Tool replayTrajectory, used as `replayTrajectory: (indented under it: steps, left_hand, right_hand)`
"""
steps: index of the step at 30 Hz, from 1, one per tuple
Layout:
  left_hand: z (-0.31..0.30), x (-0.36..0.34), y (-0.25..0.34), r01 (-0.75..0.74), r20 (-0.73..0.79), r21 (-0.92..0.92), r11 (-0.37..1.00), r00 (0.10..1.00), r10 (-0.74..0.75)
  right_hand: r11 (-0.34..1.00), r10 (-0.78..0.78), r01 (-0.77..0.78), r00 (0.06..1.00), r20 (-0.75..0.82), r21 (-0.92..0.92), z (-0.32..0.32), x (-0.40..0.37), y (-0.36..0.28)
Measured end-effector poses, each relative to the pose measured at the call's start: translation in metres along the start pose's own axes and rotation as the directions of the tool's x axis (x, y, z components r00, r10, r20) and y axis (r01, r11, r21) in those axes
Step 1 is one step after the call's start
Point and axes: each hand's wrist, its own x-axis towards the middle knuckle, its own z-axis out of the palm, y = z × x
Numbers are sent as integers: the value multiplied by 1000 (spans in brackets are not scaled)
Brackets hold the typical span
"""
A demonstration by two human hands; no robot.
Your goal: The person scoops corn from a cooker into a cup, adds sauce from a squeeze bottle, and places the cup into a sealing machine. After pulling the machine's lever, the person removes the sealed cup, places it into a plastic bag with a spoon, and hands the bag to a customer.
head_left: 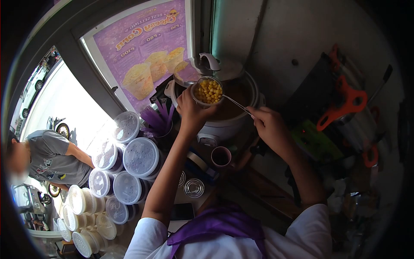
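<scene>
Yellow corn kernels (208, 90) fill the round opening of a small cup (199, 102), held up over a white electric cooker (224, 131). My left hand (193, 110) is wrapped round the cup from below and the left side. In my right hand (268, 125) is the thin metal handle of a strainer spoon (236, 103), its fingers closed on the end. The spoon's head meets the cup's right rim, over or among the kernels. Brownish liquid shows inside the cooker behind the cup. Its glass lid (187, 71) leans tilted at the back left.
Stacked lidded tubs (141, 157) line the counter at left, near purple spoons or straws (157, 118). A pink mug (221, 156), a can (194, 187) and a phone (183, 212) lie below my forearms. Orange-handled cookware (343, 103) stands right. A person (58, 157) is outside.
</scene>
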Motion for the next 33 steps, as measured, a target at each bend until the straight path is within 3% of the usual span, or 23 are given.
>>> replayTrajectory:
  steps: [9,15,18,21,24,27,30,33]
  left_hand:
    - [0,-2,-1,13,29,27,1000,999,-14]
    - [3,-2,-5,19,20,7,1000,1000,-19]
    - [0,-2,-1,29,18,-6,1000,999,-29]
    - [-1,-2,1,32,15,-21,999,999,-32]
    - [-3,-1,6,44,24,-31,999,999,-44]
    - [-2,0,6,40,29,-29,999,999,-39]
    - [1,2,5,32,23,-22,999,999,-32]
    - [2,2,5,18,14,-36,999,1000,-17]
  right_hand:
    - [994,74,-73,997,-2,82,1,2,7]
    - [943,280,-289,957,78,163,-3,5,6]
    - [868,372,-407,913,169,285,-4,8,15]
    - [691,435,-500,864,253,522,-5,7,18]
    - [745,421,-480,877,232,463,-5,7,18]
    - [942,252,-252,967,26,224,0,2,15]
    - [976,129,-120,991,-40,182,4,-1,13]
    - [980,104,-94,994,-46,173,4,-3,8]
